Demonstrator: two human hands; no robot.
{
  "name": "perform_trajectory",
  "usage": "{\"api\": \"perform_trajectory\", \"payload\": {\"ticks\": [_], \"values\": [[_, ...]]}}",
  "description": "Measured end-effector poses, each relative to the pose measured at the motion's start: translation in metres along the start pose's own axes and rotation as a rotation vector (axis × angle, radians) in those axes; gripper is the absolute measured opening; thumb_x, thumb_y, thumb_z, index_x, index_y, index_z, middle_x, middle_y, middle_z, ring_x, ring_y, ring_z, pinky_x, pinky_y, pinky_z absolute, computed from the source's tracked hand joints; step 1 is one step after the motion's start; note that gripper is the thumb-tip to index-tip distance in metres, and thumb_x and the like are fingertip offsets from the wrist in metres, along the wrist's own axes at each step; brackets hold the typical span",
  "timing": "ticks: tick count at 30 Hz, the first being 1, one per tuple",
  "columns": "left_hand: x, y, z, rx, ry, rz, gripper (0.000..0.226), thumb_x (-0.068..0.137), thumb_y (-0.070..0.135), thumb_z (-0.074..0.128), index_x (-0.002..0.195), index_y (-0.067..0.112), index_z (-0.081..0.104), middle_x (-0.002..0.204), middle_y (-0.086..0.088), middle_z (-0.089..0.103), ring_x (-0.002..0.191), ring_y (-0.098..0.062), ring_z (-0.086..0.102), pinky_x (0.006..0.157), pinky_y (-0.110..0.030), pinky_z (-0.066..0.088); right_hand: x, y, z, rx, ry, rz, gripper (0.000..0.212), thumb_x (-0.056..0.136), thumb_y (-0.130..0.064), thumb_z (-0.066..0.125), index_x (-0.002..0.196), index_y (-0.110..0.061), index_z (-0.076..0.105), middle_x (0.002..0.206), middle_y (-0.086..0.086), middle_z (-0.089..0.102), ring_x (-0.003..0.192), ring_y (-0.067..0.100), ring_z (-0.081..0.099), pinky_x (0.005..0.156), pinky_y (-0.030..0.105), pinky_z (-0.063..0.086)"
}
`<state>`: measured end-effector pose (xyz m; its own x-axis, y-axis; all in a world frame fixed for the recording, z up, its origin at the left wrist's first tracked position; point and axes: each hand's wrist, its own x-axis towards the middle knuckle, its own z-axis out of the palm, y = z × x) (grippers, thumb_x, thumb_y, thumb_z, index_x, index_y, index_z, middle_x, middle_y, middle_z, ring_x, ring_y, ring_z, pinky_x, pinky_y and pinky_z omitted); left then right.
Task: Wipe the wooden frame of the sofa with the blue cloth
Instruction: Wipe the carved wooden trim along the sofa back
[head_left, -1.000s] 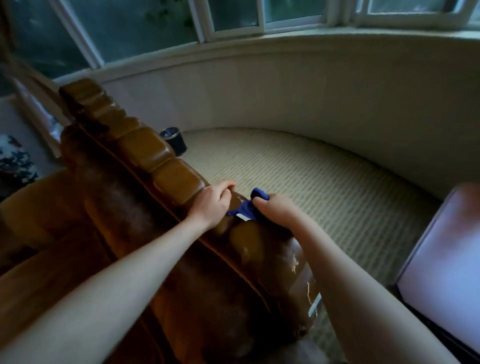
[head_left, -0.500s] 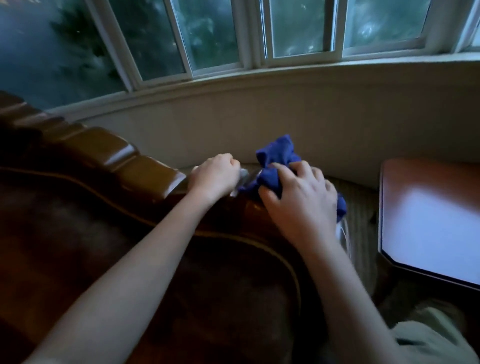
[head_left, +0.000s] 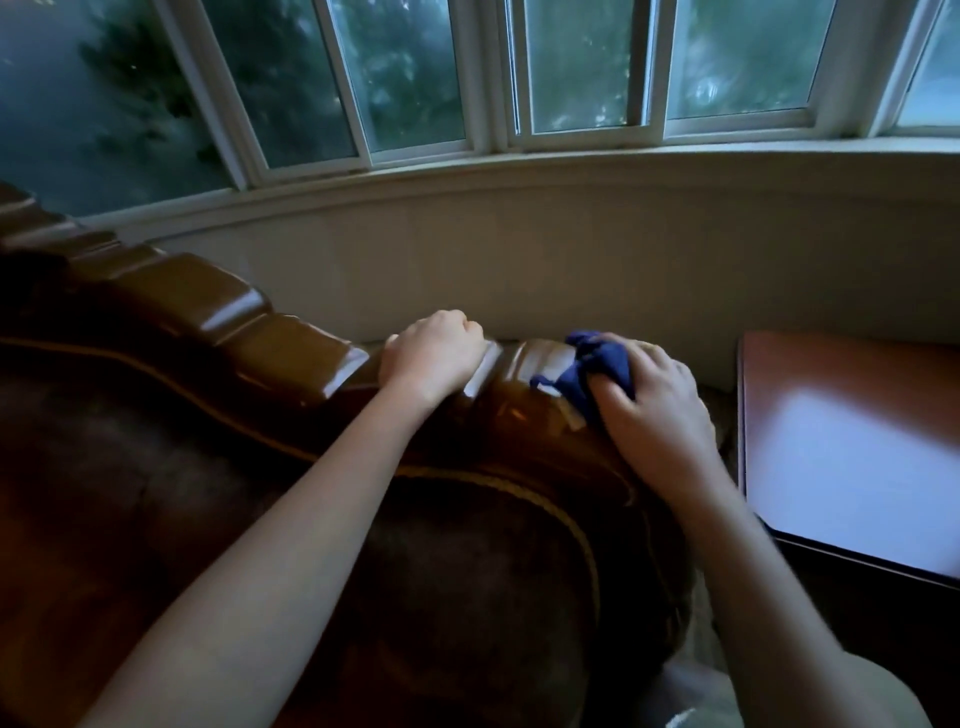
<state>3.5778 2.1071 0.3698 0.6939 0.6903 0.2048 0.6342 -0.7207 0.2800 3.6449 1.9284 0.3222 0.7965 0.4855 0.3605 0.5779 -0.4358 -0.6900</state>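
Head view: right hand (head_left: 657, 410) bunches blue cloth (head_left: 592, 371) on the wooden frame (head_left: 291, 338) at its right end; left hand (head_left: 434, 356) grips the rail. Unwiped rail runs leftward, nearer the left hand.

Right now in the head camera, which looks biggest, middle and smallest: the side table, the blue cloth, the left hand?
1. side table, largest, though cut off by the frame edge.
2. left hand.
3. blue cloth, smallest, partly hidden under the right hand.

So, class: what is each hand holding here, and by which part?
The right hand grips the bunched blue cloth at its near end, pressing it on the wooden frame. The left hand grips the frame's top edge.
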Motion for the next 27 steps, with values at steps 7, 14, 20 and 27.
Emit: {"api": "perform_trajectory", "payload": {"ticks": [7, 14, 20, 27], "values": [[0.0, 0.001, -0.001, 0.015, -0.012, -0.007, 0.033, 0.096, 0.028, 0.034, 0.108, 0.014, 0.061, 0.121, -0.017, 0.06, 0.113, -0.034, 0.054, 0.084, -0.034, 0.037, -0.023, -0.057, 0.025, -0.42, 0.104, -0.316, 0.042, 0.076, -0.051, 0.045, 0.108, -0.03, 0.062, 0.119, -0.005, 0.06, 0.115, 0.023, 0.052, 0.092, 0.042, 0.041], [0.004, -0.005, -0.001, -0.245, -0.001, 0.0, 0.024, 0.086, 0.016, 0.042, 0.072, 0.007, 0.059, 0.092, -0.018, 0.063, 0.101, -0.034, 0.056, 0.079, -0.03, 0.041, -0.011, -0.038, 0.011, -0.372, 0.057, -0.226, 0.045, 0.086, -0.051, 0.041, 0.125, -0.031, 0.053, 0.132, -0.008, 0.053, 0.127, 0.017, 0.042, 0.098, 0.038, 0.033], [0.003, -0.022, -0.014, -1.23, -0.055, -0.16, 0.024, 0.091, 0.015, 0.045, 0.076, 0.016, 0.063, 0.079, -0.004, 0.064, 0.082, -0.019, 0.06, 0.073, -0.025, 0.045, -0.065, -0.06, 0.071, -0.58, 0.169, -0.626, 0.048, 0.083, -0.019, 0.04, 0.128, -0.017, 0.058, 0.141, 0.005, 0.048, 0.132, 0.025, 0.042, 0.11, 0.049, 0.022], [0.002, -0.087, -0.024, -1.522, 0.104, -0.155, 0.03, 0.094, 0.008, 0.032, 0.084, 0.007, 0.061, 0.076, -0.006, 0.071, 0.082, -0.015, 0.065, 0.081, -0.024, 0.05, -0.041, -0.067, 0.073, -0.708, 0.156, -0.731, 0.049, 0.088, -0.014, 0.036, 0.134, -0.018, 0.051, 0.14, 0.002, 0.05, 0.128, 0.022, 0.048, 0.109, 0.051, 0.022]]}}
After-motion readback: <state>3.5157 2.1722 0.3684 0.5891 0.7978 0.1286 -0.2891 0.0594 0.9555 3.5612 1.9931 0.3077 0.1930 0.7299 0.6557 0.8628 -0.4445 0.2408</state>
